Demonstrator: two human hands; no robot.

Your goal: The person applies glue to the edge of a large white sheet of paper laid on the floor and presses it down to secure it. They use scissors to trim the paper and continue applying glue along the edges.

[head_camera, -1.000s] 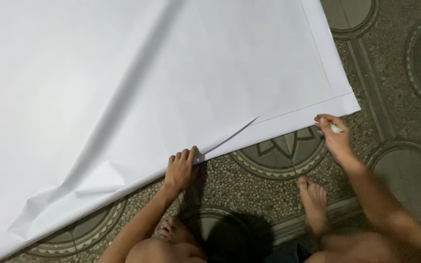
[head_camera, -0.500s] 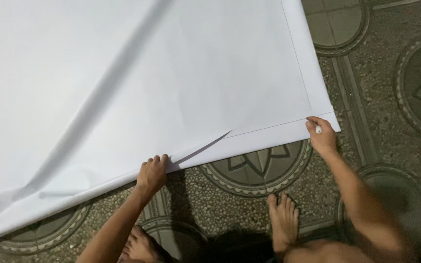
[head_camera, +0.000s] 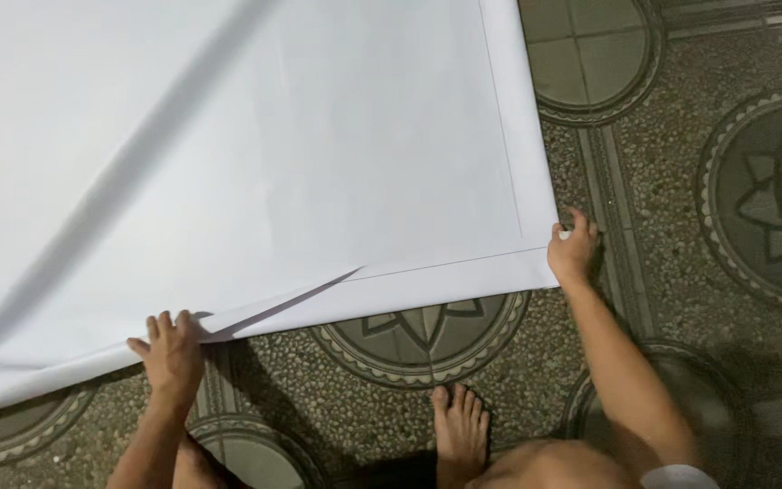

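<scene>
A large white sheet (head_camera: 255,154) with a stitched hem lies spread over the patterned floor, filling the upper left of the head view. My left hand (head_camera: 170,351) grips its near edge beside a raised fold (head_camera: 300,294). My right hand (head_camera: 573,251) pinches the sheet's near right corner, something small and white showing between the fingers. A long soft crease runs diagonally across the sheet.
The floor (head_camera: 681,181) is pebbled stone with round flower-shaped inlays (head_camera: 423,335) and straight border strips. My bare foot (head_camera: 461,433) stands just below the sheet's near edge, between my arms. My knee shows at the bottom.
The sheet's near edge and corner have shifted left and down in view. Both hands kept hold of the edge, and the fold beside my left hand has flattened somewhat.
</scene>
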